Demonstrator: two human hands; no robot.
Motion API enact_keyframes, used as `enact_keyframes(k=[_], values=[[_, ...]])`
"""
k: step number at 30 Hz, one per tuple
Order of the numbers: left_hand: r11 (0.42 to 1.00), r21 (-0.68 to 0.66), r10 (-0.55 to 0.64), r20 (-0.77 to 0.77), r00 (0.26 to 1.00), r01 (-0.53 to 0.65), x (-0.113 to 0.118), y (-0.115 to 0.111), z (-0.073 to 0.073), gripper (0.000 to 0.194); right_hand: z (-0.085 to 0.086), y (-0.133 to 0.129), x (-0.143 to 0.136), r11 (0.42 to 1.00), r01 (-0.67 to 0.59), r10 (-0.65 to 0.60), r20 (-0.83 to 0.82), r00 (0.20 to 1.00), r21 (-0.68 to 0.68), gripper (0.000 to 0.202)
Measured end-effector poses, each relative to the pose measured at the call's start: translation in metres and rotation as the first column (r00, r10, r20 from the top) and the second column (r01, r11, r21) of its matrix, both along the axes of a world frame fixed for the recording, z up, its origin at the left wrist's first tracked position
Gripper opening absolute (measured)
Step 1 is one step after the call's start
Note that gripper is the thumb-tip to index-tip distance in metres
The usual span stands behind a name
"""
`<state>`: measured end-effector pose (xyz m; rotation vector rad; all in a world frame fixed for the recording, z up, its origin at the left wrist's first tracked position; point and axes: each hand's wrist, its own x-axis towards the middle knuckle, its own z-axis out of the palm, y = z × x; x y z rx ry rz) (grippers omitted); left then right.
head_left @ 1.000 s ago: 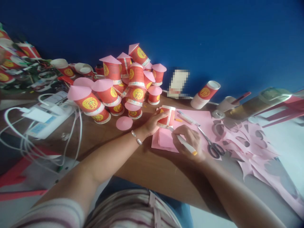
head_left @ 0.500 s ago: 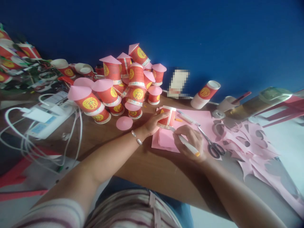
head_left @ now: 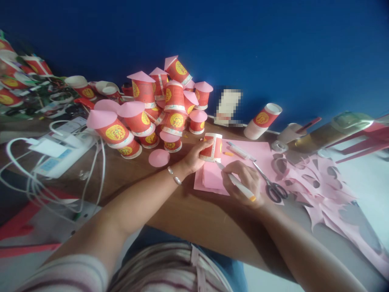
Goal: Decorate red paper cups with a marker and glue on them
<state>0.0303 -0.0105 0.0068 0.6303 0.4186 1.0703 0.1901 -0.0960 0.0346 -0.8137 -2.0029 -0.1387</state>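
Observation:
My left hand is wrapped around a red and white paper cup, held just above a stack of pink paper. In my right hand is a white pen with an orange end. The pen's tip is at the cup's lower rim; I cannot tell whether it touches. Beyond the hands, an orange cap and a clear-barrelled pen lie on the pink paper. Scissors with dark handles rest just right of my right hand.
Left of my hands stand several stacked red cups with pink cone tops and a pink paper disc. A white power strip with cables lies farther left. Pink paper scraps, stacked cups and a tape roll are to the right.
The cup has turned in my left hand, so its white seam now sits farther left, and it has shifted slightly left and up. My right hand stays nearly still with the pen.

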Motion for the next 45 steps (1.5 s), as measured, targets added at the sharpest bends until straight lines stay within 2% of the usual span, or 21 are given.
enact_keyframes(k=[12, 16, 20, 26, 34, 39, 45], values=[[0.997, 0.055, -0.042, -0.064, 0.997, 0.046, -0.0017, 0.0001, -0.0004, 0.037, 0.0006, -0.0008, -0.0005, 1.0, 0.003, -0.003, 0.009, 1.0, 0.001, 0.014], [0.999, 0.021, -0.043, -0.046, 0.998, 0.044, -0.0013, -0.0002, 0.0007, 0.032, -0.0002, -0.001, -0.001, 1.0, -0.009, 0.009, 0.012, 1.0, 0.004, 0.016], [0.999, -0.028, 0.017, -0.003, 1.0, -0.017, 0.0, 0.0025, -0.0008, 0.019, 0.0002, -0.0008, -0.0012, 1.0, -0.02, 0.02, -0.007, 1.0, 0.007, 0.02], [0.996, -0.076, 0.039, 0.024, 0.999, -0.037, 0.0009, 0.0039, 0.001, 0.016, 0.0016, -0.001, -0.0016, 0.999, -0.033, 0.033, -0.015, 0.999, -0.007, 0.018], [1.0, -0.006, 0.0, 0.064, 0.998, 0.001, 0.0017, 0.0032, -0.0003, 0.02, -0.0032, -0.0013, -0.0058, 0.994, -0.091, 0.088, -0.05, 0.995, -0.057, 0.018], [1.0, -0.016, -0.018, 0.01, 1.0, 0.018, 0.0004, 0.0033, -0.0031, 0.03, -0.0026, -0.0005, -0.006, 0.991, -0.12, 0.118, -0.044, 0.992, -0.059, 0.019], [0.999, 0.041, -0.018, -0.062, 0.998, 0.021, -0.0009, 0.003, -0.0048, 0.03, -0.001, -0.0002, -0.0039, 0.997, -0.082, 0.082, -0.033, 0.996, -0.015, 0.018]])
